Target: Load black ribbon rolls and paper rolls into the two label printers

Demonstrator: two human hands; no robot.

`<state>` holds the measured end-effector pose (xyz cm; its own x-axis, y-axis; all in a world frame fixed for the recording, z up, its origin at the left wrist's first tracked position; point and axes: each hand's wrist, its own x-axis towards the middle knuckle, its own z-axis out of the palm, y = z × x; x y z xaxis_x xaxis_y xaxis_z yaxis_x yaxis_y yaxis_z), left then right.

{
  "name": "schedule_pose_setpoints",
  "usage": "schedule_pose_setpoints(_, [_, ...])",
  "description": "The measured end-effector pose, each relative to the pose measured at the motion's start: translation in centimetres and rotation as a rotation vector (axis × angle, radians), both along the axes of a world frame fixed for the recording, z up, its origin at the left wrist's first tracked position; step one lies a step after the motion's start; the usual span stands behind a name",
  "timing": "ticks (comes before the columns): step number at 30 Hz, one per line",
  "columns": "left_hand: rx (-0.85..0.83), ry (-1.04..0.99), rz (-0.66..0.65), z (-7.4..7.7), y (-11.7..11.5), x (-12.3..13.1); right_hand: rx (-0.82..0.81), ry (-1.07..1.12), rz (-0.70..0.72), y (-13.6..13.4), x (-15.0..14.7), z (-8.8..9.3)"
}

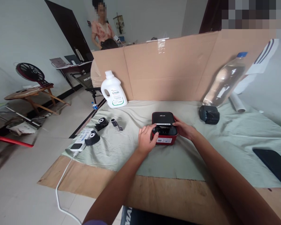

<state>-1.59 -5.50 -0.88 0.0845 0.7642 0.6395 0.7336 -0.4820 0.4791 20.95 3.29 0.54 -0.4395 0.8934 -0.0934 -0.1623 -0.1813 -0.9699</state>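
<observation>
A small black and red label printer (pixel 165 119) sits on the pale green cloth, with a white strip across its top near a dark slot. My left hand (pixel 146 137) holds its left front edge, fingers on the top and thumb at the front. On the opposite side, my right hand (pixel 183 127) grips the printer's right edge. Fingers of the right hand are partly hidden behind the body. A white sticker (pixel 163 140) with printed codes shows on the red front.
To the left lie black ribbon rolls (pixel 92 138) and a white power strip (pixel 82 140). A white detergent jug (pixel 114 92) stands before the cardboard screen (pixel 168 75). On the right are a large clear bottle (pixel 227 81), a black object (pixel 209 114) and a dark phone (pixel 273 164). A person stands beyond.
</observation>
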Motion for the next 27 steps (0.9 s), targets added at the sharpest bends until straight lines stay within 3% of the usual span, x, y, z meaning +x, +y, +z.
schedule_pose_setpoints(9, [0.052,-0.049,-0.043,-1.5,0.1,-0.4,0.038,0.016,0.035,-0.4,0.4,-1.1])
schedule_pose_setpoints(15, [0.069,-0.071,-0.078,-1.3,0.2,-0.7,0.061,0.011,0.038,0.0,0.9,-2.3])
schedule_pose_setpoints(27, [0.017,-0.038,-0.067,-0.6,0.1,-1.0,0.049,-0.024,0.034,-0.4,0.5,-1.6])
